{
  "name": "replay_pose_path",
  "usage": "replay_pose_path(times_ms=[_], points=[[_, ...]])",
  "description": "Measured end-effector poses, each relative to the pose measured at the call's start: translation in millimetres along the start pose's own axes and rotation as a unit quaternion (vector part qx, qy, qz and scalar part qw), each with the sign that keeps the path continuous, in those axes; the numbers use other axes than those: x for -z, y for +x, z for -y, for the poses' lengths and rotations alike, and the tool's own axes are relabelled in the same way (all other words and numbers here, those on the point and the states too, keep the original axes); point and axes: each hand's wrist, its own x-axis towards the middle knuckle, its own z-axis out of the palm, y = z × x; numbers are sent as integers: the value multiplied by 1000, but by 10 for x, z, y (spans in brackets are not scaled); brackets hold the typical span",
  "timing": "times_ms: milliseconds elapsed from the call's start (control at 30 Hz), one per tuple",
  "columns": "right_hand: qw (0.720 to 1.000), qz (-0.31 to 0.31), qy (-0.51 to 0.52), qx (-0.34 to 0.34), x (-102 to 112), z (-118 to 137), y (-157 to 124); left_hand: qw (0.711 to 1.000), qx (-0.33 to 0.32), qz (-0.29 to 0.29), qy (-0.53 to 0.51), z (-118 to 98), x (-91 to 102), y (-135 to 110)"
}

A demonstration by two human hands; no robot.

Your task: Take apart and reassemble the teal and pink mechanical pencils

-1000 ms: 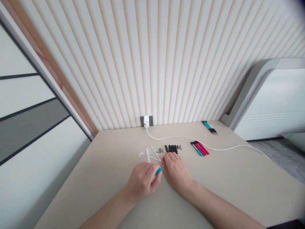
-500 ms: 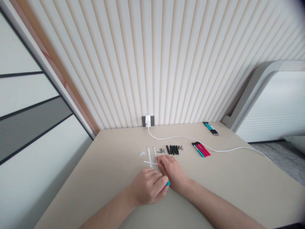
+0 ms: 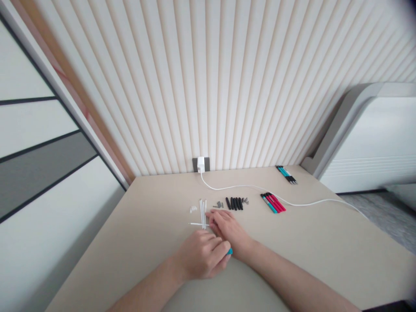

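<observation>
My left hand [image 3: 201,259] is curled shut around a teal pen barrel [image 3: 229,251], only its tip showing past my fingers. My right hand [image 3: 227,229] reaches over it to the thin white refill tubes [image 3: 203,211] lying on the beige table [image 3: 146,225]; its fingertips pinch at one refill that lies crosswise [image 3: 196,224]. Just beyond lie a row of black pen grips [image 3: 234,203], small grey parts [image 3: 219,204] and tiny white tips [image 3: 193,209].
Red and teal pens [image 3: 273,202] lie in a group to the right, and further pens [image 3: 286,174] near the back right. A white charger [image 3: 200,164] sits in the wall socket, its cable [image 3: 292,203] trailing right across the table. A white unit [image 3: 370,138] stands at right.
My left hand drew the teal barrel toward me. My right hand left the black grips and moved left onto the white refills, dragging one crosswise to the left.
</observation>
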Motion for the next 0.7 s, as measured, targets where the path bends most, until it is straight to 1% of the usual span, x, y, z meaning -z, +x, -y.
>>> replay_pose_path(times_ms=[67,133,200,267,400,533,600,700], points=[[1000,-3,14,4,14,16,4,1000,-3,9,2,-1,1,1],[999,-22,49,-8,45,29,-1,1000,2,19,4,1,-1,1],[993,-58,88,-44,92,30,-14,999,21,26,3,6,-11,-2],[982,-101,131,-91,147,12,-30,998,60,29,2,19,-31,-9],[948,-158,223,-161,241,-66,-49,984,175,15,-14,78,-78,-39],[909,-182,324,-189,301,-100,-22,965,260,-15,-41,158,-115,-75],[883,-187,388,-189,329,-74,-6,957,284,-22,-45,186,-129,-87],[848,-186,460,-185,367,-4,1,954,293,-23,-52,200,-141,-92]])
